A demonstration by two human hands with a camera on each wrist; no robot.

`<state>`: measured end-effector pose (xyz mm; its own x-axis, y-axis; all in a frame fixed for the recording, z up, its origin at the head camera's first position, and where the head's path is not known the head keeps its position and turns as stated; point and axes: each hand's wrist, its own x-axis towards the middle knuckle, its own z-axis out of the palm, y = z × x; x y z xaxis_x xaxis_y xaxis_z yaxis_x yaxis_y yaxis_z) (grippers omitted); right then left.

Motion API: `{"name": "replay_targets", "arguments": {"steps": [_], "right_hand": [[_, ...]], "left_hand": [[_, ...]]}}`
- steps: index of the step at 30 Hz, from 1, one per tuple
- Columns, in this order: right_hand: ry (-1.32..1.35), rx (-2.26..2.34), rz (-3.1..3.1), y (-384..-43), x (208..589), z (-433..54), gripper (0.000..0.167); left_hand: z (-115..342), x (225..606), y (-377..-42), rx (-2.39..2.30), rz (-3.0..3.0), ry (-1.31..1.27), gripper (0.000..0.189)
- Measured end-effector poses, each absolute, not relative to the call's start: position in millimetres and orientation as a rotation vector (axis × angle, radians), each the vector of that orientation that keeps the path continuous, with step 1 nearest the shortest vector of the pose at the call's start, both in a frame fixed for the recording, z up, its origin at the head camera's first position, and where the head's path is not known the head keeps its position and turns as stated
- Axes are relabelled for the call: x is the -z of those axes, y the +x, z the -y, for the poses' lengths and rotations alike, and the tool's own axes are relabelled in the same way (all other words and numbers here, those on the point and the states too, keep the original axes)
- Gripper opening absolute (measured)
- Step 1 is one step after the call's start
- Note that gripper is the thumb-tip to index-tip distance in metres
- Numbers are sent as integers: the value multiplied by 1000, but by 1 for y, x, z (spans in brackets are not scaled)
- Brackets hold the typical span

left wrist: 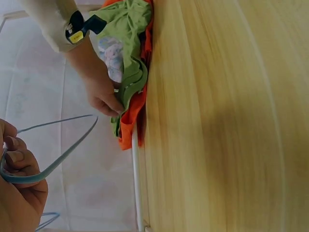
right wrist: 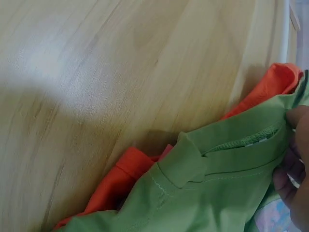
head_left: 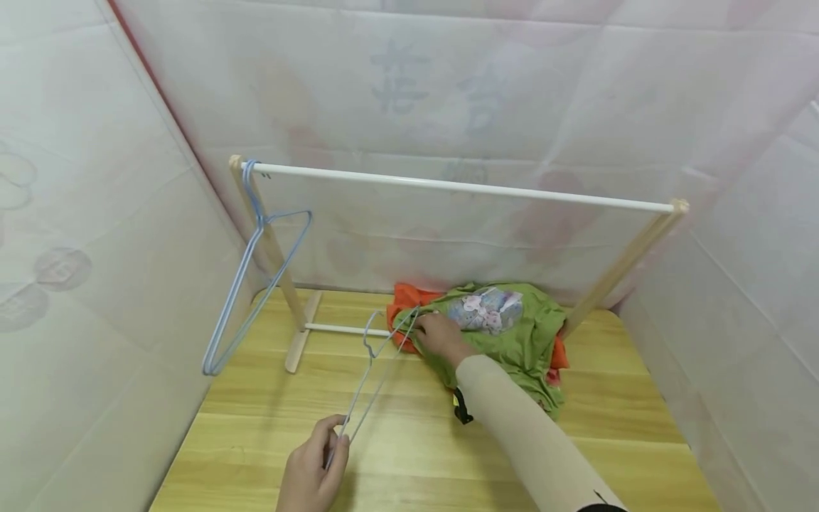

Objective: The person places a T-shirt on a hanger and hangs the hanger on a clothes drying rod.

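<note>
In the head view my left hand [head_left: 312, 466] grips one end of a light blue wire hanger [left wrist: 24, 179], which is tilted up and away from me. Its far end reaches my right hand [head_left: 441, 338]. That hand pinches the edge of a green garment [head_left: 534, 331] with a printed patch on it, lying bunched on the table. The right wrist view shows fingers [right wrist: 285, 186] and thumb at the garment's folded, stitched edge. Orange cloth [head_left: 416, 295] sticks out from beneath the green one. Whether the hanger tip is inside the green cloth, I cannot tell.
A rack with a white top rail [head_left: 416, 182] and wooden posts [head_left: 617, 267] stands at the back. Blue hangers [head_left: 233, 291] hang at its left end. A low white bar [head_left: 345, 329] runs behind the hanger. Pale curtain walls surround the wooden table [head_left: 249, 441].
</note>
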<state>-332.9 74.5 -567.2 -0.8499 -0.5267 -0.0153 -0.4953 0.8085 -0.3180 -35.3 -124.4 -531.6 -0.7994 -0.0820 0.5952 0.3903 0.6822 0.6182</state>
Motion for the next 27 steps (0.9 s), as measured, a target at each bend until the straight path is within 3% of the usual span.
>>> {"name": "replay_targets", "arguments": {"steps": [8, 18, 27], "right_hand": [[-692, 1049, -2856, -328, 562, -89, 18], [-634, 1308, -2821, -317, 545, -106, 25], [-741, 1553, -2798, -303, 535, -115, 20]], "left_hand": [[124, 534, -27, 1011, 2269, -289, 36], [126, 535, -34, 1082, 2233, -361, 37], [115, 538, -40, 1247, 2167, -384, 36]]}}
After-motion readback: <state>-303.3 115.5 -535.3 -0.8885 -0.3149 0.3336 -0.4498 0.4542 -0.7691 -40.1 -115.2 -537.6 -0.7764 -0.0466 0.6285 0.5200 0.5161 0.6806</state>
